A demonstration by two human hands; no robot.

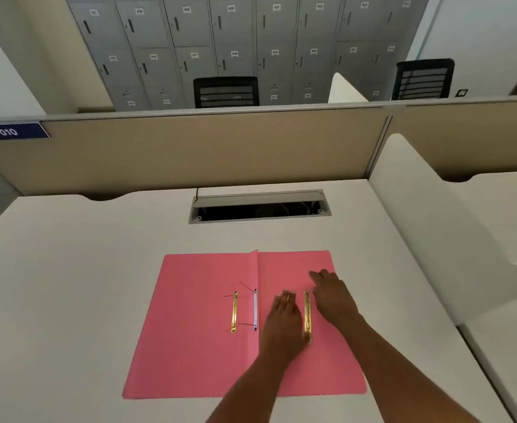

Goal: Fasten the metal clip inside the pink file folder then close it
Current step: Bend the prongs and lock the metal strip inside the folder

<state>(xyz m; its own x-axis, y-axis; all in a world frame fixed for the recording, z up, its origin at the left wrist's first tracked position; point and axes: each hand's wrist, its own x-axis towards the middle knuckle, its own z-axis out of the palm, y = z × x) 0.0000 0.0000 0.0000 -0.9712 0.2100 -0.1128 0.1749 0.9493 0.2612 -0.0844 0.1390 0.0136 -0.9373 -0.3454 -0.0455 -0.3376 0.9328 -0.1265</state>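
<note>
Clip not yet fastened: left hand and right hand, grips wide and empty, flank the loose gold bar on the open pink folder, frame centre; next, lift it onto the prongs.

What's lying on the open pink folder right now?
Two gold clip bars, a white strip at the fold, and both hands. Anything under the palms is hidden.

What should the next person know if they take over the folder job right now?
Left hand: flat on the right half of the open pink folder, holding nothing.
Right hand: open, palm down, beside the loose gold clip bar lying between the hands.
Second gold bar lies left of the spine; white strip sits on the spine, thin prongs sticking out.
Done: folder open on the desk.
Left: fasten the clip, close the folder.
</note>
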